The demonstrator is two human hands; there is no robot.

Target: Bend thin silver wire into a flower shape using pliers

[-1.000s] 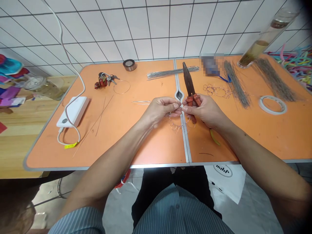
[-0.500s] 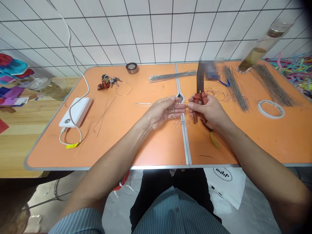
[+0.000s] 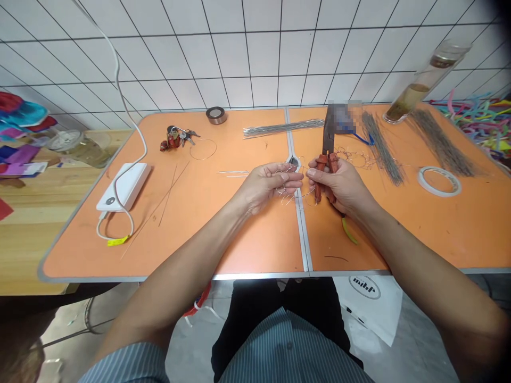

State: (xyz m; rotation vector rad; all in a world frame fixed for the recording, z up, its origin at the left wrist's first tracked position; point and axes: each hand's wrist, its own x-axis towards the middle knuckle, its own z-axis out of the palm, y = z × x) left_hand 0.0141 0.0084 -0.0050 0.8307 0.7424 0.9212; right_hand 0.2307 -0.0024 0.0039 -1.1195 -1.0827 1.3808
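Over the gap between the two orange tabletops, my left hand (image 3: 263,187) has its thumb down against its fingers, pinching a thin bent wire shape (image 3: 286,199) with several loops. My right hand (image 3: 348,185) is closed around the red handles of a pair of pliers (image 3: 328,133), whose dark jaws point away from me. Its thumb and fingertips reach the right end of the looped wire, close to my left fingertips. Behind that hand lies a chain of wire loops (image 3: 356,158) on the table. The finest wire ends are too thin to follow.
Bundles of straight wire (image 3: 283,128) lie at the back and right. A tape roll (image 3: 216,115), keys (image 3: 186,136), a white power bank (image 3: 124,186) with cable, a white ring of tape (image 3: 439,181) and a tall glass bottle (image 3: 419,88) stand about the orange table (image 3: 247,244).
My left thumb has come down from a raised position onto the fingers and wire. The right hand keeps its hold on the pliers. The view has shifted slightly.
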